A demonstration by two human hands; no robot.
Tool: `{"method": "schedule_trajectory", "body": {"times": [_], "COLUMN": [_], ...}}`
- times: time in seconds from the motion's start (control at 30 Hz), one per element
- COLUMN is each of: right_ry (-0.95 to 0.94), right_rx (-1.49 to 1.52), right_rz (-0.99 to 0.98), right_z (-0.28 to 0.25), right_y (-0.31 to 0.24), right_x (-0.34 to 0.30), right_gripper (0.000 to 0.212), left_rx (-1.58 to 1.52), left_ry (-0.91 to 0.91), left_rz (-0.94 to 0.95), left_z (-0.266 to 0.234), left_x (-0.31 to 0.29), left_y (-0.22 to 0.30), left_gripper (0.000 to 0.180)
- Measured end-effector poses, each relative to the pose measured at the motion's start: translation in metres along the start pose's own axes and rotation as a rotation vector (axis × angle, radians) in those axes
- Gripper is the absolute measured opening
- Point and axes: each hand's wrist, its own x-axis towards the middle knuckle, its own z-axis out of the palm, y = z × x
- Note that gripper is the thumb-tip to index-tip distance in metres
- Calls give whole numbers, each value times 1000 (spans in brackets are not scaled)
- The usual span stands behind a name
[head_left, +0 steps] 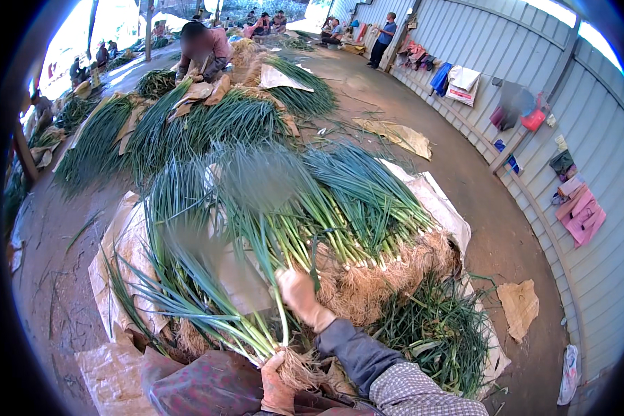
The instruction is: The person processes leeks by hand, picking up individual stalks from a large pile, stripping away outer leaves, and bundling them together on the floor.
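Observation:
My left hand [277, 383], low in the middle, is closed round a bunch of green onions [253, 336] just above their pale, hairy roots [299, 369]. The long leaves of this bunch fan out to the upper left. Above it, my right hand [298, 292] is closed at a single green onion stalk [282, 315] that stands up from the bunch; its fingertips are partly hidden. Just beyond my right hand lies a wide pile of green onions [367, 208], roots toward me and leaves pointing away. Loose trimmed leaves [433, 333] are heaped right of my forearm.
Sacking [135, 260] lies under the pile. Ahead, a person [208, 52] bends over more green onions [222, 125]. Scraps of sacking [518, 308] lie on the dirt floor at right. Clothes and bags [464, 80] hang along the metal wall [506, 41]. Other people are farther back.

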Motion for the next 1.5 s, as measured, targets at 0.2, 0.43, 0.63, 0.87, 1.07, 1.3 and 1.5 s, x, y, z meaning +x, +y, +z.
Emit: {"method": "schedule_trajectory", "body": {"times": [0.2,0.43,0.63,0.87,1.07,1.3,1.5], "right_ry": [438,-1141,-1464,-1362,-1667,-1164,-800], "right_rx": [1624,1532,1658,1433,1266,1787,1416], "right_rz": [911,760,771,834,634,921,1070], "right_z": [-67,-102,-113,-115,-120,-153,-234], "right_y": [52,-7,-40,7,-16,-8,7], "right_x": [26,-88,-81,-58,-46,-112,-147], "right_gripper": [45,63,83,41,29,43,25], "left_rx": [-106,484,193,850,-48,-254,-117], "left_ry": [-118,-504,-517,-302,-110,-85,101], "left_rz": [-51,-178,-559,-91,-146,-61,1], "left_z": [-21,-6,-13,-17,14,39,39], "left_x": [-2,14,-12,-18,52,87,104], "left_y": [10,-44,-30,6,7,20,2], "left_gripper": [18,26,31,59,56,9,27]}}
